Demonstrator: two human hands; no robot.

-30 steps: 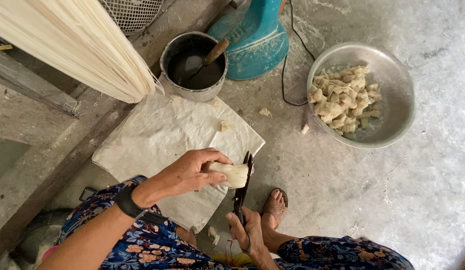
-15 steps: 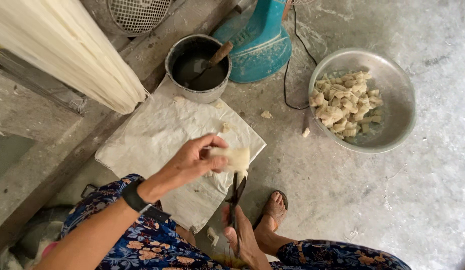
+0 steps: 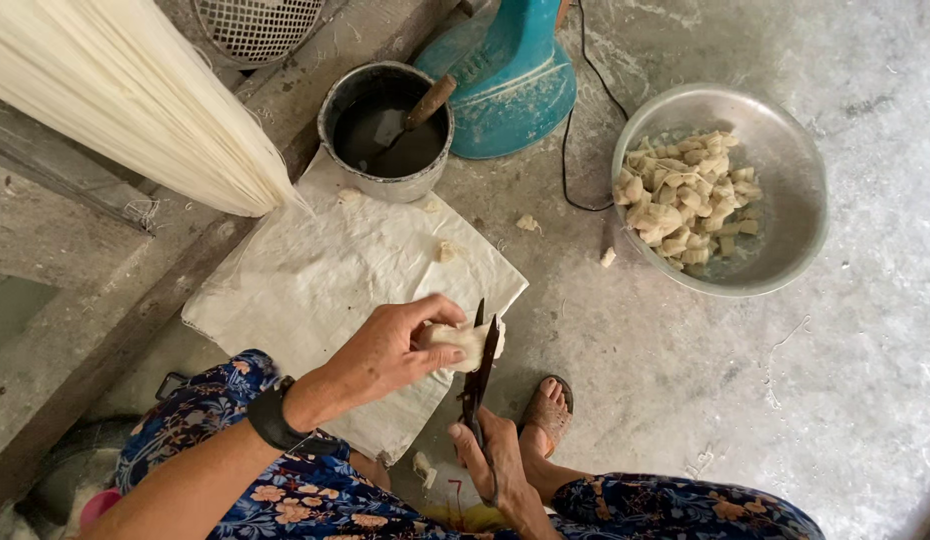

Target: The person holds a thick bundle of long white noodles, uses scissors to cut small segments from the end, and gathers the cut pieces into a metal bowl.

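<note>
My left hand [image 3: 390, 348] grips a pale, whitish lump of food [image 3: 463, 340] above the edge of a white cloth sheet [image 3: 315, 280]. My right hand [image 3: 495, 465] holds dark scissors [image 3: 478, 375] by the handles, blades pointing up and closing around the lump. A black band sits on my left wrist. I am seated low, in a blue floral garment, with one sandalled foot [image 3: 548, 412] on the concrete floor.
A metal bowl [image 3: 785, 150] with several cut pale pieces stands at the upper right. A dark pot [image 3: 385, 125] with a wooden-handled tool sits beside a teal fan base [image 3: 510, 85]. A bundle of white strands [image 3: 125, 95] hangs at upper left. Scraps lie on the floor.
My left hand lifted the lump briefly, then brought it back down to the scissors, whose blades now bite the piece. The view shifted slightly.
</note>
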